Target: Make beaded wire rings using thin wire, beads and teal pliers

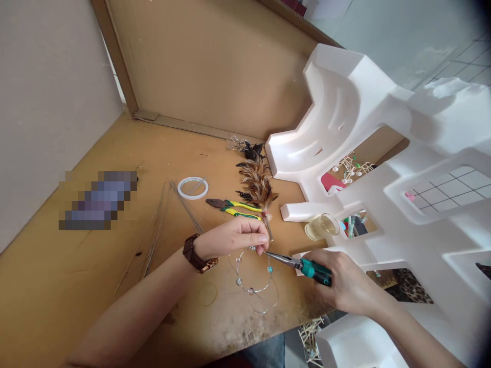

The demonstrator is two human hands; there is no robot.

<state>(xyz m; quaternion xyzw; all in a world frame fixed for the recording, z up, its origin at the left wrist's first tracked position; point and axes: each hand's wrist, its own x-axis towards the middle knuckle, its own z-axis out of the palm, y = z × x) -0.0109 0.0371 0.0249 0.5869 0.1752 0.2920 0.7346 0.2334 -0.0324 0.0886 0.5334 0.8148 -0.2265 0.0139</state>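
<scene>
My left hand (245,236) is closed in a pinch on the top of a beaded wire ring (251,291). The ring hangs below my fingers, with clear, pinkish and blue beads along it and thin loose wire curling around. My right hand (339,281) is wrapped round the teal and black handles of needle-nose pliers (307,268). The pliers point left, and their tip is at the wire beside my left fingertips. Just beyond my left hand lie yellow and green pliers (236,208) and a bundle of brown and black feathers (256,176).
A white ring-shaped roll (193,188) and long thin wires (153,240) lie on the wooden table (115,153). A glass (321,227) stands by a large white moulded frame (391,204) on the right. Cardboard (215,61) rises at the back. A blurred-out object (102,200) lies left.
</scene>
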